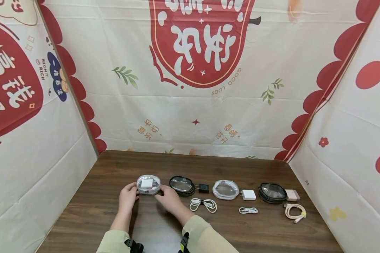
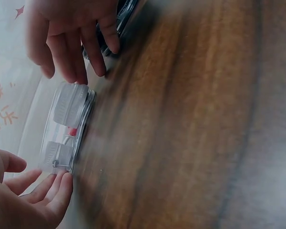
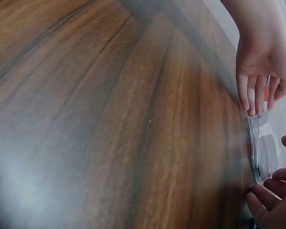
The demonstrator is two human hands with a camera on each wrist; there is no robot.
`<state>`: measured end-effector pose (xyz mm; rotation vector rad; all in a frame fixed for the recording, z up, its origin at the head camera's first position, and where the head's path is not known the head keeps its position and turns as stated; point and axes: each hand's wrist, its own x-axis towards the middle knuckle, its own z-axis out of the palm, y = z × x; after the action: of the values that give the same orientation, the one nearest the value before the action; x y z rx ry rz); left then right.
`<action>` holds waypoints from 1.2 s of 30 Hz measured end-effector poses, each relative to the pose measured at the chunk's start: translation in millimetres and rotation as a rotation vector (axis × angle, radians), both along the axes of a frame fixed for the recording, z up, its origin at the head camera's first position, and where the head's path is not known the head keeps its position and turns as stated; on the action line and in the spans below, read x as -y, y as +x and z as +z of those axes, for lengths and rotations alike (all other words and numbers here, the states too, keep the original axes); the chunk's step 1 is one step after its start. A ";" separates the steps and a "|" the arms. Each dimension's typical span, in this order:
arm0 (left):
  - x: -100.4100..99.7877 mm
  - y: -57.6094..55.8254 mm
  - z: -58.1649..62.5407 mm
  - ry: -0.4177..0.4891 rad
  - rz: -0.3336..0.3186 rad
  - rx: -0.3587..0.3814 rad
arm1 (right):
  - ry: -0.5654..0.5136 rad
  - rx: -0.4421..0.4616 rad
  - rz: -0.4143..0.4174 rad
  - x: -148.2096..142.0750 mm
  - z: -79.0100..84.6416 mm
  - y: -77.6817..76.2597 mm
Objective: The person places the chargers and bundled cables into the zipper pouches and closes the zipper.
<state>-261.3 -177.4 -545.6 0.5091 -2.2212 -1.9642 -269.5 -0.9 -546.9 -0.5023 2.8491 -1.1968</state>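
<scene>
At the left end of the row sits a clear oval plastic case (image 1: 149, 185) with a white block and some cable visible inside. My left hand (image 1: 128, 197) is at its left end, the fingertips touching the edge. On the opposite end my right hand (image 1: 171, 199) has its fingertips at or very close to the case. From the left wrist view, the case (image 2: 64, 126) rests on the table between the left hand (image 2: 31, 191) and the right hand (image 2: 78, 36), whose fingers are mostly straight. Fingers of the left hand (image 3: 267, 62) also reach the case (image 3: 265, 148) in the right wrist view.
To the right lie a black coiled cable case (image 1: 182, 186), black plug (image 1: 203, 188), clear oval case (image 1: 226, 189), white plug (image 1: 248, 194), another black coil (image 1: 272, 193) and pinkish plug (image 1: 292, 195). In front are white cables (image 1: 203, 204), (image 1: 248, 210) and a beige cable (image 1: 295, 213). Printed cloth surrounds the table (image 1: 256, 235).
</scene>
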 end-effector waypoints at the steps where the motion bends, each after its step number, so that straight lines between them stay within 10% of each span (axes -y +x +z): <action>1: 0.3 -1.3 0.1 -0.001 0.006 0.001 | 0.007 -0.006 0.002 1.3 -0.2 -0.8; 17: 1.4 -4.1 -0.3 -0.100 0.107 -0.043 | 0.022 0.064 0.039 5.4 4.6 -6.2; 24: -10.2 3.0 3.7 -0.104 0.179 -0.119 | 0.073 -0.075 0.055 -2.3 10.7 3.5; 36: -49.1 10.6 0.5 -0.090 0.076 -0.185 | -0.014 -0.164 0.010 -39.4 15.2 21.4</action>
<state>-250.7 -128.3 -545.1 0.3777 -2.1327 -1.7863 -248.1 38.5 -531.7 -0.6429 2.9699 -1.2295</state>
